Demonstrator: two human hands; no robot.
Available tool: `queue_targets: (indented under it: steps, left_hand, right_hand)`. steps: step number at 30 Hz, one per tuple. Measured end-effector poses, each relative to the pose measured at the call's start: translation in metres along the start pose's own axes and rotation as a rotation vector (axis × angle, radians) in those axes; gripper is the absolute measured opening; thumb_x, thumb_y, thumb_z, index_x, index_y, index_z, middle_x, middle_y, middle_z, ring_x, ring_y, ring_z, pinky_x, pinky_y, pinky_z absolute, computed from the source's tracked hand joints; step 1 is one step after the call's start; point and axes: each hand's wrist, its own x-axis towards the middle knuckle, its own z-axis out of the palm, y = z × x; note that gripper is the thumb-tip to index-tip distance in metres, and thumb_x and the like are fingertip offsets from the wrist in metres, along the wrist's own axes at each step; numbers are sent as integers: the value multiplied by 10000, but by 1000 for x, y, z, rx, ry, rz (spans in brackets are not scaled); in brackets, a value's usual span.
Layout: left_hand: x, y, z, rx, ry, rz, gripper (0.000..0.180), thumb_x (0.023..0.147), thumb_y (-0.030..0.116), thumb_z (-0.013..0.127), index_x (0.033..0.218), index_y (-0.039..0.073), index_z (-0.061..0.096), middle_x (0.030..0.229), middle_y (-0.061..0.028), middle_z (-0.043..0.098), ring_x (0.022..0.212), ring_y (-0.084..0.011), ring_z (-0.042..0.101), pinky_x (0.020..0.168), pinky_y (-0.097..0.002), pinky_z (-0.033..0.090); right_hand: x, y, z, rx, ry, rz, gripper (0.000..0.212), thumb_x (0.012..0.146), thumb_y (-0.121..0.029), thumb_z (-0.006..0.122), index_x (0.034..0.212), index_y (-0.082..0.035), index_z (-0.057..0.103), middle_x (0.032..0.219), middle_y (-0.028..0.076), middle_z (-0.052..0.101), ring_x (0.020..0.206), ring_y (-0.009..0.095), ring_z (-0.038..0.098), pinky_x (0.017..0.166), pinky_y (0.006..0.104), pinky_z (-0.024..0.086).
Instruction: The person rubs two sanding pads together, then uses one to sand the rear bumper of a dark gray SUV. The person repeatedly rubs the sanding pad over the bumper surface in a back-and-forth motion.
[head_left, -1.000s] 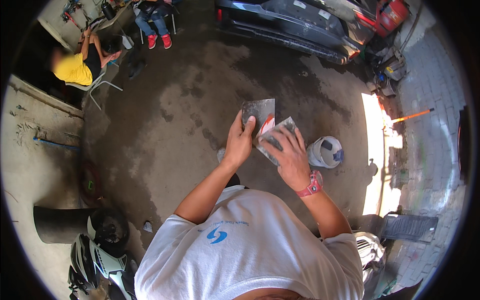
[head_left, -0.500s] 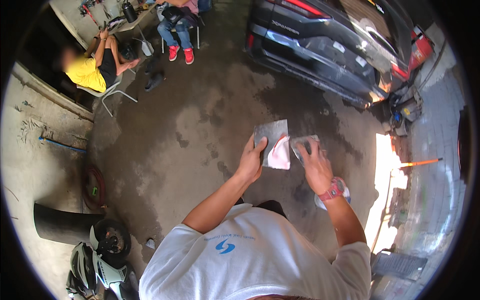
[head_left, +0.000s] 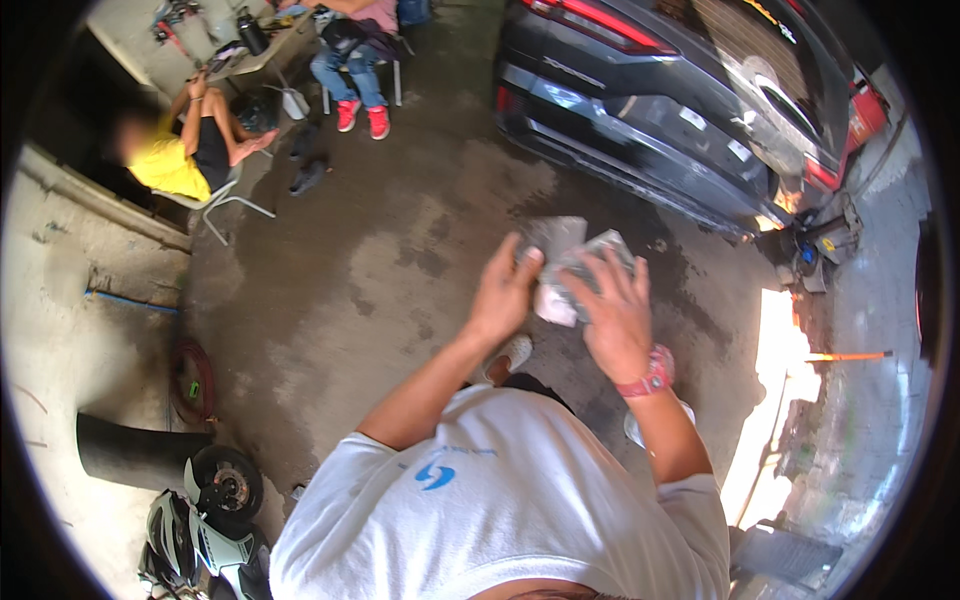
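My left hand (head_left: 503, 292) is closed on a flat grey plate (head_left: 562, 232), its thumb lying over the near side. A smear of pale pink, putty-like paste (head_left: 555, 308) covers the plate's lower part. My right hand (head_left: 615, 325), with a red watch on its wrist, grips a thin grey spreader (head_left: 614, 243) from above. The spreader overlaps the plate's right side and hides part of it and of the paste. Both hands are slightly blurred. Whether the spreader's edge touches the paste, I cannot tell.
A dark car (head_left: 620, 110) stands with its rear at the far right. Two people sit at the far left by a table (head_left: 285, 45); one wears a yellow shirt (head_left: 180, 165). A motorcycle (head_left: 215, 525) and coiled hose (head_left: 190, 380) lie near left. Wet patches mark the concrete floor (head_left: 340, 300).
My right hand has moved left and slightly up, bringing the spreader from beside the plate to over its right part. A white shoe now shows below my left hand.
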Motion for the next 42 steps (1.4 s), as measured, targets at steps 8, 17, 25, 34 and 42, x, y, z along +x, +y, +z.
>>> queue_targets:
  steps: [8,17,25,34,42]
  left_hand:
    - [107,22,13,-614,262,-68,396,1177,177,548,1533,6,515,1405,-126,678,1260,-209,682,1079,-357,551]
    - [158,32,50,-664,-193,-295,444,1159,190,573,1550,-9,504,1398,-132,687,1247,-217,710,1058,-391,593]
    - [244,28,21,-642,-169,-313,498,1150,236,618,1575,13,483,1482,-109,631,1358,-221,619,1182,-391,470]
    - [297,45,-25,-537,-470,-375,580,1118,240,675,1614,16,476,1527,-116,621,1371,-238,634,1152,-386,504]
    - [308,42,-53,-860,-800,-772,441,1132,240,640,1514,25,591,1434,-97,712,1308,-233,702,1105,-412,577]
  right_hand:
    - [53,72,-21,81,-44,-248,760,805,118,644,1462,-263,680,1567,99,574,1577,421,439,1314,733,222]
    - [109,126,32,178,117,167,717,898,153,555,1558,-102,439,1577,216,514,1174,506,707,913,547,635]
    - [137,81,55,1448,469,684,580,958,92,663,1504,-45,522,1392,177,655,1276,322,691,1124,420,522]
    - [149,48,35,846,302,1133,397,1017,-156,751,1349,50,680,1216,129,779,1093,197,713,989,369,553]
    - [140,31,72,1511,554,982,639,1000,-38,777,1586,-20,522,1387,49,721,1294,180,666,1113,383,520]
